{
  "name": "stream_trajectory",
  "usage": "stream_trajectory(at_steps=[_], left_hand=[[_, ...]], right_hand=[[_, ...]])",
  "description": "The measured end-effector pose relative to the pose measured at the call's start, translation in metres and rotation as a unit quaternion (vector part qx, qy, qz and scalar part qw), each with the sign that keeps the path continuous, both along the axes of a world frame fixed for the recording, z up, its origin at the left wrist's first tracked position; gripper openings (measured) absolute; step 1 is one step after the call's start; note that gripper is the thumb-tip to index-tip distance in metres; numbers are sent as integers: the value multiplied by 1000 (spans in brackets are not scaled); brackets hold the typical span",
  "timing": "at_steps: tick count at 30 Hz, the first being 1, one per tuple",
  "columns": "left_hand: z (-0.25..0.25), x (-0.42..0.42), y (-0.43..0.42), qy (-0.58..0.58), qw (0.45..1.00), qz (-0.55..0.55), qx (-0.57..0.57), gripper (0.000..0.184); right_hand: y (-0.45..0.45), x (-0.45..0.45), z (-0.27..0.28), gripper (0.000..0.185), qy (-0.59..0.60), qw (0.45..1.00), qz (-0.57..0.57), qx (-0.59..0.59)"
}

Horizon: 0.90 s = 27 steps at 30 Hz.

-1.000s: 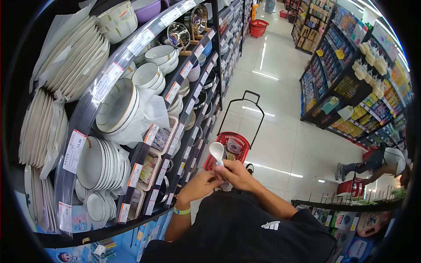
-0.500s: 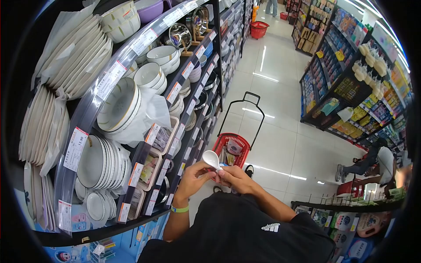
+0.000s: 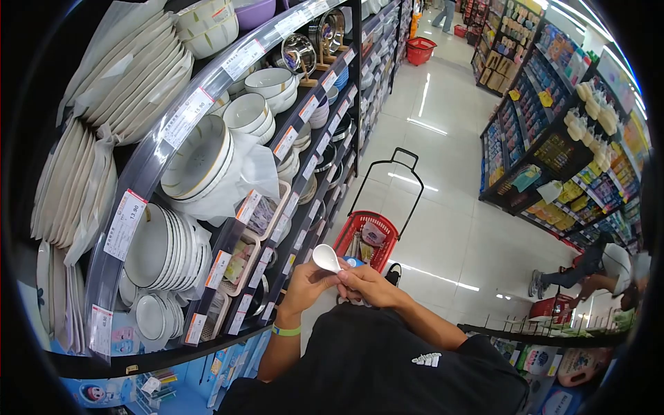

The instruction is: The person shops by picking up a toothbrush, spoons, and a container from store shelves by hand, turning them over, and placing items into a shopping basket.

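Note:
A white soup spoon point(image 3: 325, 258) is held between both hands in front of my chest, its bowl pointing up and to the left. My left hand point(image 3: 305, 285), below a yellow-green wristband point(image 3: 286, 330), grips it from the left with thumb and fingers. From the right, my right hand point(image 3: 369, 284) pinches the handle end, which the fingers mostly hide. Just beyond the hands stands a red shopping basket point(image 3: 367, 238) with a black pull handle point(image 3: 394, 158) raised. Several packaged items lie inside it.
Shelves on the left carry stacked bowls point(image 3: 198, 158), plates point(image 3: 158, 247) and small trays point(image 3: 263, 211), close to my left arm. A tiled aisle point(image 3: 443, 228) runs ahead, with another red basket point(image 3: 420, 50) far off. At right, a person point(image 3: 588, 270) bends near a red basket point(image 3: 551, 308).
The spoon has turned slightly in my hands and shifted a little left and down. The shelf and aisle have moved slightly right in view. The person at right has bent lower.

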<state>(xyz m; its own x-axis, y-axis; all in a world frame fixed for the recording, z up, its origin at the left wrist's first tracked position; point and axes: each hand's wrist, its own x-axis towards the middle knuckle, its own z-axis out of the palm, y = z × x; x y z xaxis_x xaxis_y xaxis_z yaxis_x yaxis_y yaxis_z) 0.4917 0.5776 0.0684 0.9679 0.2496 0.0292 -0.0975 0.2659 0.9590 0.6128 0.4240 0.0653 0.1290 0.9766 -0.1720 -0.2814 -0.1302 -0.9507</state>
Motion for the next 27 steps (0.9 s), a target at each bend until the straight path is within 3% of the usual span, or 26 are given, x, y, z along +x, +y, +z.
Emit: stream_trajectory(at_steps=[5, 11, 14, 27], left_hand=[[2, 3, 1, 13, 998, -27, -50, 18], [-8, 10, -3, 20, 1000, -5, -19, 22], [-7, 15, -5, -2, 998, 23, -66, 24], [-3, 40, -13, 71, 995, 59, 33, 24]], right_hand=[[2, 7, 7, 51, -9, 1000, 27, 12], [-3, 3, 2, 48, -54, 999, -3, -8], [-4, 4, 2, 48, -77, 997, -1, -29], [-4, 42, -9, 41, -104, 994, 29, -21]])
